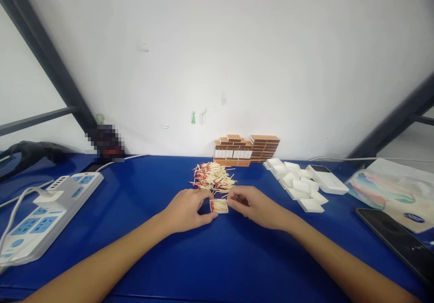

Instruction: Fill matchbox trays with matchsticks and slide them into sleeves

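Observation:
A small white matchbox tray [219,211] lies on the blue table, with red-tipped matches [219,205] laid lengthwise in it. My left hand [190,209] grips its left end between thumb and fingers. At the right end, my right hand [252,205] has its fingers curled and its thumb and index close together, touching or almost touching the tray. Whatever those fingertips pinch, if anything, is hidden. Just behind the tray spreads a loose heap of matches [213,175], heads mostly to the left.
Brown matchbox sleeves [233,162] are stacked against the wall. Several white trays [298,183] lie piled at the right, beside a white device [327,179], a tissue pack [383,194] and a phone [396,240]. A power strip [44,226] with cables occupies the left.

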A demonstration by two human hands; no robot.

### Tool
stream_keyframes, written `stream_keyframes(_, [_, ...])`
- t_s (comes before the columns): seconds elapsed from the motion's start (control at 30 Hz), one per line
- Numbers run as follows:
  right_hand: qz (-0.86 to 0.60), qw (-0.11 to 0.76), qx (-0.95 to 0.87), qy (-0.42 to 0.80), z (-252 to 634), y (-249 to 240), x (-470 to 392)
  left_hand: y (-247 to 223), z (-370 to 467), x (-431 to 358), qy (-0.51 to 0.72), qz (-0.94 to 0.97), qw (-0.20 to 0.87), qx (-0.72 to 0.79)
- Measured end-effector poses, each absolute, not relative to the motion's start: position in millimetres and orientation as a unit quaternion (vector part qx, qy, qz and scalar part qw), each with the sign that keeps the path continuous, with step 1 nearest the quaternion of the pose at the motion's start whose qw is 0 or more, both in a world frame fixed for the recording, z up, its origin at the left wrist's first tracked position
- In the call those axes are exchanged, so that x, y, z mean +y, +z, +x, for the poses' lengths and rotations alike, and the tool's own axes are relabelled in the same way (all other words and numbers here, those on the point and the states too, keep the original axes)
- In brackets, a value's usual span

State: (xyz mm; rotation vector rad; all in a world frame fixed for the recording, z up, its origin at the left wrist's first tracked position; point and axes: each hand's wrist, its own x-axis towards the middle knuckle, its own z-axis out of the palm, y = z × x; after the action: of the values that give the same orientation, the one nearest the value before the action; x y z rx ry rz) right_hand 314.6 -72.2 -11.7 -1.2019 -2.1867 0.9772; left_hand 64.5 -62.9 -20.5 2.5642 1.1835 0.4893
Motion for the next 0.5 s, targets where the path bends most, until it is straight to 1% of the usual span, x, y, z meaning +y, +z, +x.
stream_keyframes(0.27, [-0.412, 0.213, -0.865, 0.192, 308.8, -16.7, -78.0, -20.4, 64.9, -63.0, 0.169, 0.886, 0.148, 0.405])
stream_keyframes(0.37, [-0.412, 0.200, -0.874, 0.163, 307.7, -16.0, -79.6, -20.4, 65.3, -62.6, 0.170, 0.887, 0.146, 0.404])
stream_keyframes(0.5, [-0.412, 0.205, -0.876, 0.146, 308.0, -15.2, -80.2, -20.7, 65.4, -63.2, 0.171, 0.890, 0.140, 0.399])
